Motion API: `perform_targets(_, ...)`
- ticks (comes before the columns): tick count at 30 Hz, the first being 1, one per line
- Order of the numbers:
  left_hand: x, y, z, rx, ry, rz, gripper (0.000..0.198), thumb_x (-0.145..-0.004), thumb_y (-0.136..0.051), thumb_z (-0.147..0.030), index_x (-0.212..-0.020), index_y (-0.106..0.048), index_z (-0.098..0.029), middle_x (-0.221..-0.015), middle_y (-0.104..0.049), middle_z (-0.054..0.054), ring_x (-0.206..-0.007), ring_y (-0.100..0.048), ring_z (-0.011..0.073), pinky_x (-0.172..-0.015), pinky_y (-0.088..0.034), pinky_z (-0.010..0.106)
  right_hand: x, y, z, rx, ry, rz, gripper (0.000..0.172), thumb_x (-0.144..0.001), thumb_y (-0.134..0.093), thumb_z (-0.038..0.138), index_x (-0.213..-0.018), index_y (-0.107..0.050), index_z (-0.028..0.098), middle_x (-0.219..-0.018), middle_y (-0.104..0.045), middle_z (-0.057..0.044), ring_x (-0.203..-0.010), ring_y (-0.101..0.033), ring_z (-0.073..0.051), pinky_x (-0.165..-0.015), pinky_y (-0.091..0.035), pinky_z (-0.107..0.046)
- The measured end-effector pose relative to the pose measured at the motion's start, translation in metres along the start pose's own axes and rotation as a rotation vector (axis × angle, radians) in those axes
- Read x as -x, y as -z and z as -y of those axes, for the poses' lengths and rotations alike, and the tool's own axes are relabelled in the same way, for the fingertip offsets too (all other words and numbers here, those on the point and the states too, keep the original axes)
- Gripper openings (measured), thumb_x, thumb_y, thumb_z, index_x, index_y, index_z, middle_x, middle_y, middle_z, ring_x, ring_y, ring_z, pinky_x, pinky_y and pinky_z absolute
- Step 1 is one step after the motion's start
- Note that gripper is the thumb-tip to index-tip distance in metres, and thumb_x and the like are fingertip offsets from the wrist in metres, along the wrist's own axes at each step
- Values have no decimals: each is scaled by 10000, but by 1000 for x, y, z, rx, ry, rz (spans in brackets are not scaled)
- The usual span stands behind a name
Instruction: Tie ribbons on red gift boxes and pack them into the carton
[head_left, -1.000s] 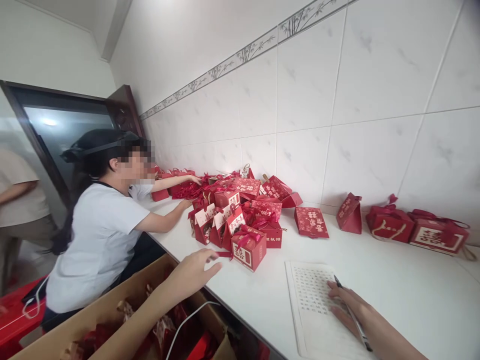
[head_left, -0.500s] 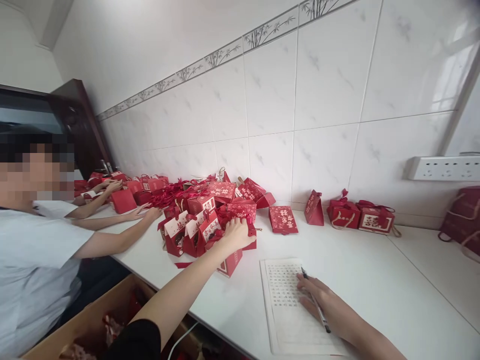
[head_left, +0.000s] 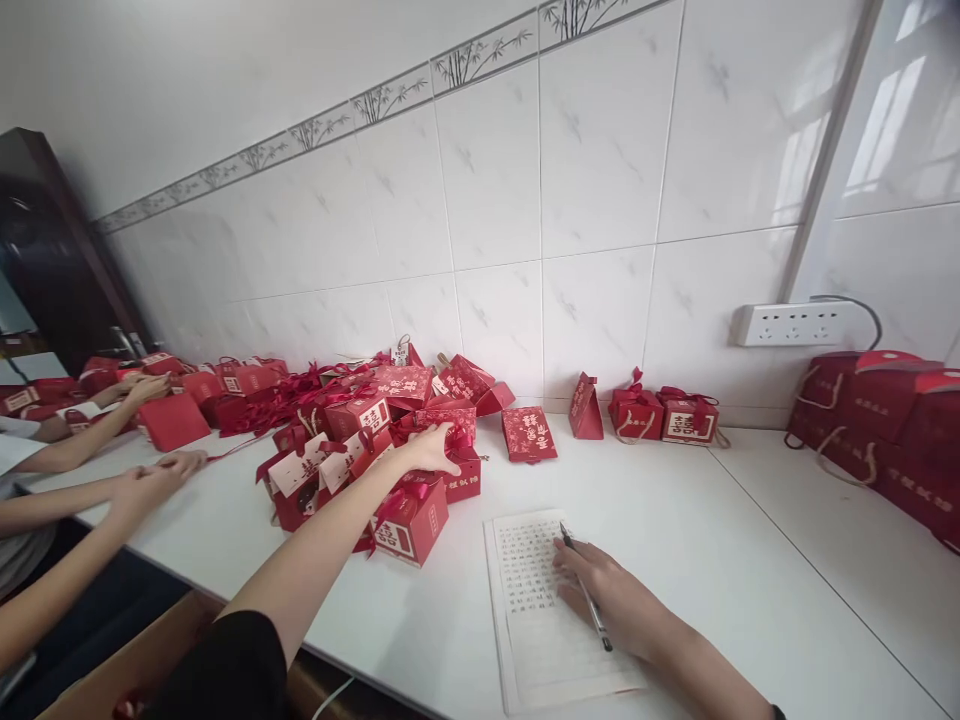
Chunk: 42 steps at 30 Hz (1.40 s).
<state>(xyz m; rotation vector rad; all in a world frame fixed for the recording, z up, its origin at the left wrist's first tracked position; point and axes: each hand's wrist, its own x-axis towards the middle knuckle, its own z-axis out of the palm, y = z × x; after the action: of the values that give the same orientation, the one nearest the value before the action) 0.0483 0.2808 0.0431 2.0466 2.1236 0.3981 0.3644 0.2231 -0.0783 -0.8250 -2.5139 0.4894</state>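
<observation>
My left hand (head_left: 431, 450) reaches over a cluster of red gift boxes. Its thumb and fingers are around the top of a red gift box (head_left: 463, 482) with gold lettering, and some of the fingers are hidden. Just in front stands another red box (head_left: 414, 522) with a white label and a ribbon. White-topped red boxes (head_left: 296, 472) are left of my forearm. In my right hand (head_left: 600, 585) is a pen (head_left: 592, 605), its tip over an open notebook (head_left: 559, 655) with handwritten lines on its upper part.
Ribbons and more boxes (head_left: 397, 385) are heaped against the tiled wall. A flat red box (head_left: 529, 434) and several upright ones (head_left: 636, 412) line the wall. Large red boxes (head_left: 877, 430) stand far right, below a socket strip (head_left: 795, 324). Co-workers' hands (head_left: 154, 480) are at left.
The view has swung right, bringing more of the large boxes into sight. The box under my left hand now shows its lettering. My right hand keeps the pen over the notebook.
</observation>
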Motion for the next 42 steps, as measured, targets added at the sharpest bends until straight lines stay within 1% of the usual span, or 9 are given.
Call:
perform_targets(4,4,-1,-36,-57,-114,-180,901,-579,-739,-351,-1364,-331,-186,-1362,-431,182,-1311,-343,389,-1081,-203,538,-1,7,-7,-26,-71,-135,305,-937,-372,298,-1164,-532,173,-1107,-626,-158,-961,-636,-284,-816,-532,-437)
perform_targets(7,10,-14,-73,-12,-203,-329,899,-649,-707,-367,-1399,-243,-188,-1351,-397,171,-1299,-346,355,-1064,-262,520,-3,16,-14,-123,-199,-288,308,-949,-357,426,-1111,-504,209,-1159,-614,-164,-1004,-629,-306,-853,-509,-500)
perform_targets(13,21,-81,-141,282,-488,-647,886,-600,-773,-332,-1326,-290,-172,-1212,-463,157,-1158,-457,324,-948,-423,487,-8,30,-22,-499,-271,-627,461,-790,-608,571,-1028,-379,248,-1450,-340,-182,-1203,-508,-329,-897,-493,-508)
perform_targets(18,22,-131,-175,466,-470,-727,864,-605,-770,-325,-1308,-293,-165,-1154,-458,160,-1120,-457,344,-895,-441,516,-11,36,-28,-762,-324,-799,547,-696,-705,573,-942,-331,260,-1519,-158,-177,-1331,-345,-333,-934,-465,-491)
perform_targets(22,25,-154,-176,604,-466,-674,803,-641,-733,-341,-1300,-307,-171,-1156,-437,158,-1140,-442,344,-898,-435,516,-12,41,-38,-782,-380,-835,532,-670,-735,514,-914,-337,257,-1499,-208,-162,-1333,-345,-304,-960,-450,-464)
perform_targets(27,28,-153,-156,916,-400,-263,604,-762,-618,-429,-1266,-374,-203,-1117,-505,112,-1033,-541,244,-837,-477,403,-9,48,-50,-773,-455,-783,535,-676,-686,600,-895,-353,244,-1391,-392,-180,-1173,-525,-310,-892,-492,-481)
perform_targets(30,26,-145,-149,1044,-277,-125,480,-810,-551,-450,-1206,-433,-204,-1082,-525,94,-971,-552,199,-782,-486,337,-10,47,-52,-780,-483,-746,562,-666,-671,660,-901,-378,241,-1355,-442,-175,-1124,-564,-304,-867,-507,-471)
perform_targets(37,22,-141,-142,1040,-314,-155,372,-795,-584,-361,-1126,-489,-222,-992,-535,52,-829,-559,148,-698,-501,281,-8,46,-49,-712,-483,-714,530,-703,-625,686,-913,-419,245,-1236,-548,-126,-1216,-497,-291,-926,-468,-442)
perform_targets(42,21,-143,-139,948,-431,-229,262,-821,-561,-365,-1047,-570,-233,-1030,-525,57,-808,-579,144,-660,-524,272,-6,50,-46,-635,-486,-698,456,-747,-604,624,-928,-453,234,-1176,-595,-123,-1141,-552,-300,-896,-479,-473)
